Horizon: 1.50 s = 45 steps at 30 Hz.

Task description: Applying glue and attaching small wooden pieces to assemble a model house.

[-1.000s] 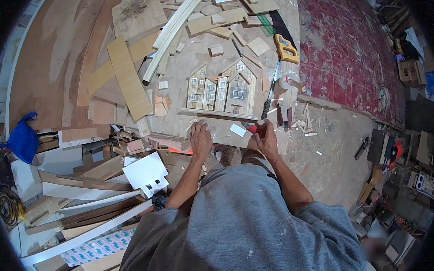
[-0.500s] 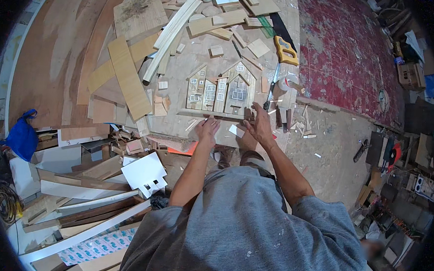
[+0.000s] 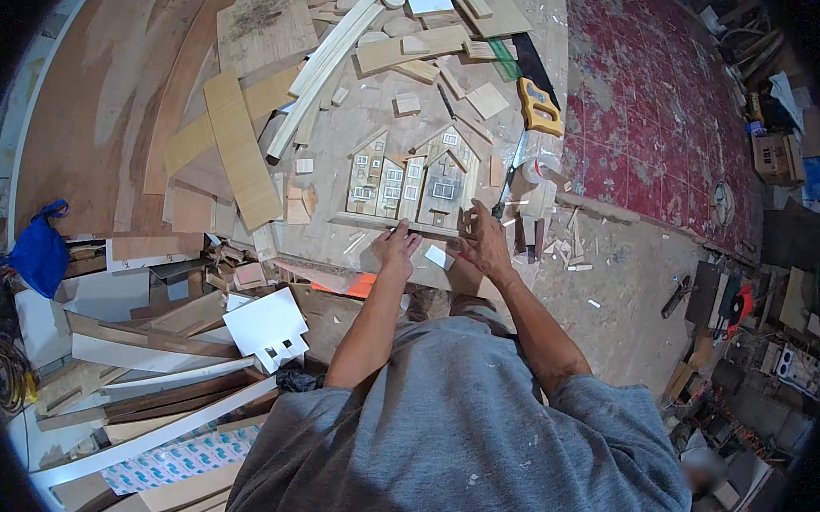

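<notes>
Flat on the worktable lies a small wooden house model, made of several gabled fronts with pale window frames. A thin wooden strip runs along its near edge. The index finger of my left hand touches the strip near its middle, the other fingers loosely bent below it. My right hand curls around the model's near right corner, index finger along the side and thumb at the strip's end. A small white piece lies between my hands.
A yellow-handled saw lies right of the model, near a round white container. Wood offcuts and long pale strips cover the far side. Boards and scraps are heaped at lower left. A blue bag hangs at far left.
My left hand has shifted slightly right along the strip, and its index finger now reaches up onto it. The right hand stays at the corner. The whole view has shifted a little.
</notes>
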Available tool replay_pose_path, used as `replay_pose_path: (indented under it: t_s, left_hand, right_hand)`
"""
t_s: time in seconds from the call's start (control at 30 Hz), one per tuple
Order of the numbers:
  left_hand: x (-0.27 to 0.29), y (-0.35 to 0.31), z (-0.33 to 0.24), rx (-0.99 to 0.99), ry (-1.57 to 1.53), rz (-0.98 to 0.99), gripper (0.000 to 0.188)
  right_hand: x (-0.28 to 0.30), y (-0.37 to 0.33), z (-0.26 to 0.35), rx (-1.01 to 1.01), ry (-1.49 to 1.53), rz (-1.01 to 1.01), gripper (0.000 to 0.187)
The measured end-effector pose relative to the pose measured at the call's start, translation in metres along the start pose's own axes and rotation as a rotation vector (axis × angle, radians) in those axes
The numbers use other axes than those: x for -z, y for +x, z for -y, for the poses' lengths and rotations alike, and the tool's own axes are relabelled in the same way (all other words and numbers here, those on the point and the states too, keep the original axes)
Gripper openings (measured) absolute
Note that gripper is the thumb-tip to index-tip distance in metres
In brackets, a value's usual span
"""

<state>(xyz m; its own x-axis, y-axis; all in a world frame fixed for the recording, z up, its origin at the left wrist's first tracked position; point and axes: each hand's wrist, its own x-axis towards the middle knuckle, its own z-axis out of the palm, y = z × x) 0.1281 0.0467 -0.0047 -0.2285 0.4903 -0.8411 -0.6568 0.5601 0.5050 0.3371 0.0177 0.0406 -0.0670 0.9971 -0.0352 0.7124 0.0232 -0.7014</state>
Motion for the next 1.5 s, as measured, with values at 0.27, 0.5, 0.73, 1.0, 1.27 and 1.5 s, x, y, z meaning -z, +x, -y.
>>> replay_pose_path:
  t_s: [0.27,0.5,0.73,1.0,1.27,1.5]
  left_hand:
    - [-0.002,0.000,0.000,-0.012,-0.046,-0.040,0.050]
    - [0.001,-0.001,0.000,-0.025,-0.047,-0.048,0.044]
    - [0.002,0.002,0.001,-0.025,-0.019,-0.063,0.039]
    - [0.000,0.006,0.003,-0.013,-0.006,-0.054,0.044]
    - [-0.001,0.000,0.004,-0.033,-0.081,-0.060,0.046]
    - [-0.001,0.002,0.003,-0.055,-0.045,-0.188,0.053]
  right_hand:
    - [0.008,0.001,-0.003,-0.023,0.084,0.083,0.088]
    - [0.005,-0.001,-0.016,-0.078,0.185,0.118,0.081]
    - [0.002,-0.007,-0.016,-0.109,-0.069,0.165,0.071]
    - [0.006,-0.007,-0.027,-0.110,-0.027,0.222,0.070]
    - [0.026,0.006,-0.024,-0.057,0.082,0.310,0.086]
    - [0.045,0.046,-0.024,-0.112,0.148,0.281,0.090]
